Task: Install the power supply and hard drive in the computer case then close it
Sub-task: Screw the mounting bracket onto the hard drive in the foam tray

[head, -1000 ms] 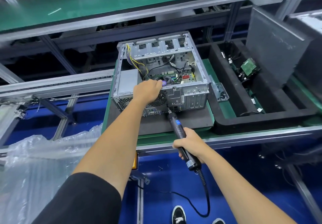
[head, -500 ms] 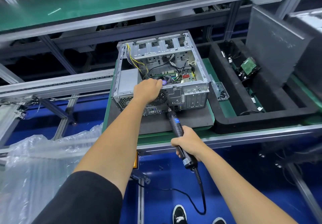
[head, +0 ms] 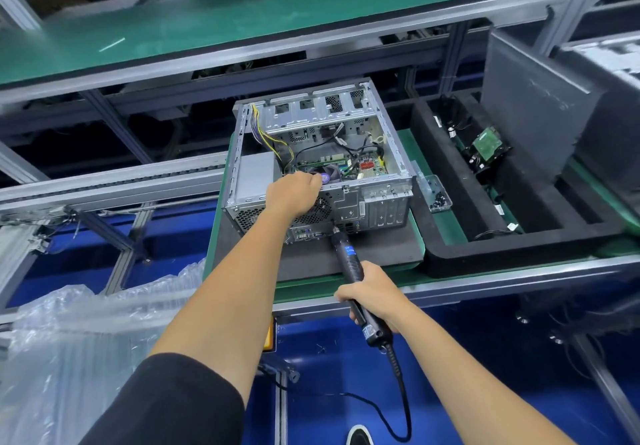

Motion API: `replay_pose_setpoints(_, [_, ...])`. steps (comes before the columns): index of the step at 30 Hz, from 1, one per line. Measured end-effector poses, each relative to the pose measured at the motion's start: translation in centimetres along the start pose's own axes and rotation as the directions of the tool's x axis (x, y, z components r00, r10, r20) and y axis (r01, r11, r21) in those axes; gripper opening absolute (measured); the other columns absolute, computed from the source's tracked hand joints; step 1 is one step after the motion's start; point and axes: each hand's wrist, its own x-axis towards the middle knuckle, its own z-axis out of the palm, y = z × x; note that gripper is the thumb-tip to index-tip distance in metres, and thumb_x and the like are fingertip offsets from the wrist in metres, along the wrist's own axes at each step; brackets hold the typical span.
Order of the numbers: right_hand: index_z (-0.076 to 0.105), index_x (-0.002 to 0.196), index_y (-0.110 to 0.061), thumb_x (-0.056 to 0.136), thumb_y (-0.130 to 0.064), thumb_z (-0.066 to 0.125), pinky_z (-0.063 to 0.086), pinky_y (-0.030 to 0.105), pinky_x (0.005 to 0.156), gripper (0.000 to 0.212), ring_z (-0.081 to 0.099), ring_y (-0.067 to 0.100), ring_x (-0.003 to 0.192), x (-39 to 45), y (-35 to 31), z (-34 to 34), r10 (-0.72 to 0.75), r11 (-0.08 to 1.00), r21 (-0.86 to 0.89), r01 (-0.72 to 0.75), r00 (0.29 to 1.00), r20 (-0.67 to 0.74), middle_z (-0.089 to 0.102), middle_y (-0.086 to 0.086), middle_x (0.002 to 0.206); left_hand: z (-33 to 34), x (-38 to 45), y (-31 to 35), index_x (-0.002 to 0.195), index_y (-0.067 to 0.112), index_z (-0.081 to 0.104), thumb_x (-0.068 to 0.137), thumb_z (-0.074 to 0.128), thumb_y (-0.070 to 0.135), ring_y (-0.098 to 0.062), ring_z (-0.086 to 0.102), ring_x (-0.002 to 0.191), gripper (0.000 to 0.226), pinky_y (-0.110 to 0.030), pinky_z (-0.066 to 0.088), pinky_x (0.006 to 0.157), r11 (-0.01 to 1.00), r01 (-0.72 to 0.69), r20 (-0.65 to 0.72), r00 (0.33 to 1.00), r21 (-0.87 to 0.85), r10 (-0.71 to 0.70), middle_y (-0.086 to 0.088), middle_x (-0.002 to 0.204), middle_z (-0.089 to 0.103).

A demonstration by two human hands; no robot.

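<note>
Case point(head: 322, 164) sits open-topped on a dark foam mat on the desk point(head: 440, 226), rear panel toward us, with the grey power supply point(head: 254, 178) already in its near-left corner. Our left hand point(head: 294, 192) curls over the top rear edge of the case and steadies it; our right hand point(head: 372, 294) wraps the screwdriver point(head: 349, 264), whose tip touches the rear panel below the fan grille. We judge the steel shell stiff and fairly heavy, with thin edges that could cut, so the rear rim is a sound place to brace. The board and loose cables inside look fragile and should be left alone. A hard drive point(head: 486, 148) lies in the black foam tray point(head: 450, 257) to the right, well apart; we would lift it by its sides. A small box of screws point(head: 438, 197) stands just beside the case, and a grey panel point(head: 533, 98) leans behind the tray.
</note>
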Motion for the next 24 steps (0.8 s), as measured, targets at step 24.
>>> replay_pose_setpoints(24, [0.049,0.093,-0.012,0.079,-0.007,0.065,0.05,0.038,0.056,0.022,0.056,0.027,0.05,2.1,-6.6,-30.2,-0.23,0.962,0.036,0.272,0.87,-0.436,0.061,0.013,0.074,3.3,12.2,25.3,0.077,0.006,0.06,0.087,0.049,0.007,-0.022,0.052,0.061,0.015,-0.032,0.047,0.061,0.875,-0.183,0.087,0.965,-0.448,0.246,-0.008,0.071,0.061])
